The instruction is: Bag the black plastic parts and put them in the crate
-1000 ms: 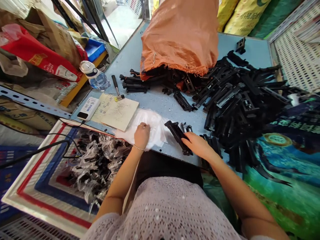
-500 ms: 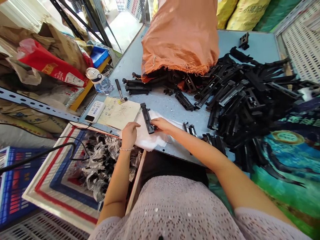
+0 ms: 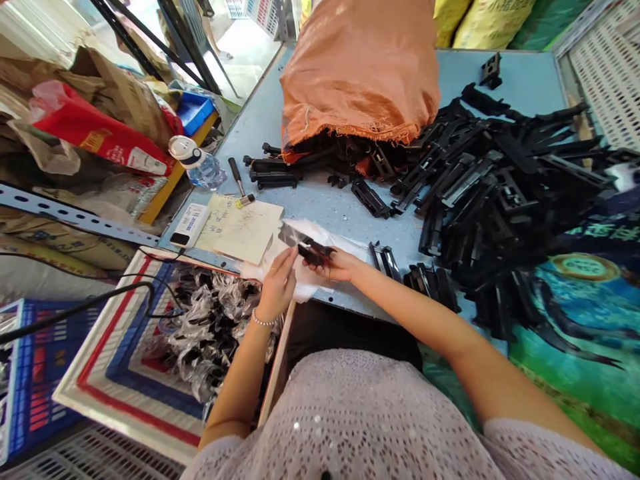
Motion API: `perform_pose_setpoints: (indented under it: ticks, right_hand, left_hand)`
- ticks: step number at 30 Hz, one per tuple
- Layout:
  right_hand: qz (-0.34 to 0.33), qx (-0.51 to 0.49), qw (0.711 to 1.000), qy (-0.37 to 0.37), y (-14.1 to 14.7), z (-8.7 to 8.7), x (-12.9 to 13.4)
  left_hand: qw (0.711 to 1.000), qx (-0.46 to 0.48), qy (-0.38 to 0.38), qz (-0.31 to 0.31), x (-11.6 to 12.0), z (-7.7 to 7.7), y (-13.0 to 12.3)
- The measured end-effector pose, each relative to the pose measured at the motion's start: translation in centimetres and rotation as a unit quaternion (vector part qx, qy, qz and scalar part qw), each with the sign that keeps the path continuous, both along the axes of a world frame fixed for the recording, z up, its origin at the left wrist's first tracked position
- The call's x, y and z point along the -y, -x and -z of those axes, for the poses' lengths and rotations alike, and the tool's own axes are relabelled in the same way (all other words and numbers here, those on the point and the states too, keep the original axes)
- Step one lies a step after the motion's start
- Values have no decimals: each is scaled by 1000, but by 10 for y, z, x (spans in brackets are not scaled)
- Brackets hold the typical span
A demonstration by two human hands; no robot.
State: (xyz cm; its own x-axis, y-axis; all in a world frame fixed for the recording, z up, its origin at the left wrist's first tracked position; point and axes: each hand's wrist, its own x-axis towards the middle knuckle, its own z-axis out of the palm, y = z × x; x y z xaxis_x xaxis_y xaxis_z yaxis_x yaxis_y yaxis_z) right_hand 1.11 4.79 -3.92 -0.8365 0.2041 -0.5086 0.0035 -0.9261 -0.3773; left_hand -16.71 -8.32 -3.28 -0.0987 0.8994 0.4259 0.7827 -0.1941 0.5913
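Note:
My right hand is closed around a black plastic part, a long narrow piece with raised ends, held above the table's near edge. Facing it from the left, my left hand pinches a clear plastic bag between thumb and fingers. The bag's film lies close to the far end of the black part; whether the part is inside it I cannot tell. Beneath both hands a pile of thin clear bags is spread on the blue table.
Many black parts are heaped on the right, and an orange woven sack spills more. A hammer, cardboard sheet, white box and water bottle lie left. Below, a crate holds bagged parts.
The black part has been turned and lifted in my right hand. My left hand has moved right and up, from beside the bags to pinching one next to the part.

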Motion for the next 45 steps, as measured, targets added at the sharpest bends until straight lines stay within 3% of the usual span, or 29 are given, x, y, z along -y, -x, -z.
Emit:
perform_pose_setpoints:
  ticks: [4, 6, 8, 10, 13, 16, 19, 21, 23, 25, 26, 27, 28, 31, 33, 35, 36, 39, 41, 43, 45]
  right_hand:
    - [53, -49, 997, -3, -1, -7, 8]
    - [42, -47, 996, -56, -2, -13, 14]
    - [19, 2, 985, -173, -3, -20, 19]
    - [2, 83, 941, -327, -5, -28, 25]
    - [-11, 180, 843, -507, -10, -40, 38]
    - [-74, 167, 773, -608, -22, -54, 49]
    - [-193, 75, 741, -639, -50, -73, 46]
    - [-258, 155, 674, -674, -78, -84, 36]
    - [-287, 347, 539, -712, -107, -91, 25]
    - [-298, 488, 398, -717, -129, -88, 17]
    - [-306, 517, 353, -718, -137, -84, 15]
    - [-311, 525, 327, -722, -141, -78, 16]
    - [-313, 525, 317, -726, -143, -71, 17]
    - [-304, 539, 339, -709, -139, -56, 25]
    - [-312, 550, 371, -681, -136, -52, 27]
    - [-320, 552, 399, -659, -138, -55, 24]
    - [-312, 554, 410, -654, -142, -59, 21]
    - [-211, 557, 465, -655, -158, -70, 8]
    - [-103, 515, 550, -650, -162, -76, 0]
    - [-13, 410, 682, -605, -152, -77, -5]
    - [25, 269, 823, -499, -124, -73, -9]
  left_hand:
    - [991, -25, -49, -124, 14, 8, -13]
    - [990, -51, -85, -105, 18, 10, -23]
    - [990, -67, -124, -31, 21, 5, -37]
    - [990, -53, -131, 20, 23, -3, -48]
    - [997, -34, -44, 61, 20, -19, -54]
    - [995, -59, 11, 77, 29, -40, -49]
    - [993, -57, 82, 64, 63, -60, -25]
    - [975, -70, 202, 53, 94, -61, 7]
    - [920, -123, 373, 1, 119, -46, 46]
    - [819, -171, 542, -73, 132, -19, 83]
    - [777, -183, 593, -104, 135, -5, 98]
    - [749, -188, 622, -130, 134, 7, 110]
    - [738, -190, 630, -150, 132, 17, 116]
    - [762, -190, 590, -186, 110, 24, 104]
    - [831, -173, 487, -206, 81, 17, 71]
    - [932, -117, 286, -191, 41, 10, 28]
    - [962, -85, 205, -160, 20, 9, 6]
    - [985, -46, 106, -128, -35, 15, -33]
    - [985, 3, 107, -133, -54, 24, -33]
    - [976, 101, 123, -151, -59, 30, -18]
    - [948, 232, 144, -166, -56, 32, 0]
